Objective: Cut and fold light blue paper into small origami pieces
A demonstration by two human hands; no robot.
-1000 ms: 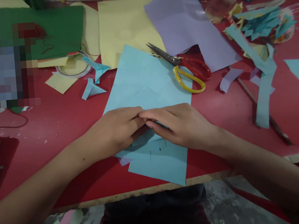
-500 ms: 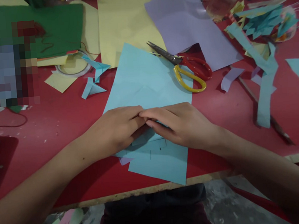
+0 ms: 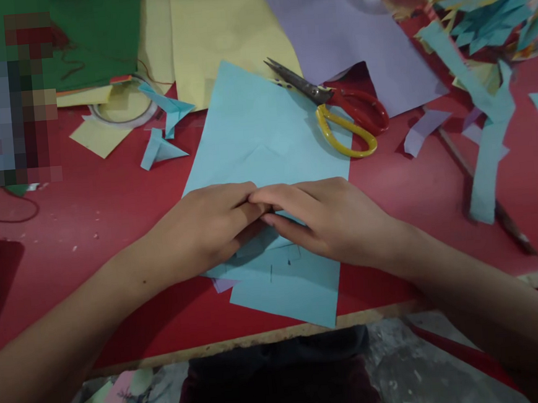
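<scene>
- blue paper under left hand, right hand, equally near
- long axis roughly back from table's front edge
- hands meet; can't tell if gripping

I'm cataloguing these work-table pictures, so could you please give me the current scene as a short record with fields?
Surface: red table
Left hand: left hand, over the blue paper, fingers meeting those of the other hand
Right hand: right hand, likewise over the blue paper
Under the fingers: hidden, cannot tell
Scissors: scissors, partly on the blue paper, one red handle, one yellow
Behind: yellow sheet and purple sheet
Left side: folded blue pieces
</scene>
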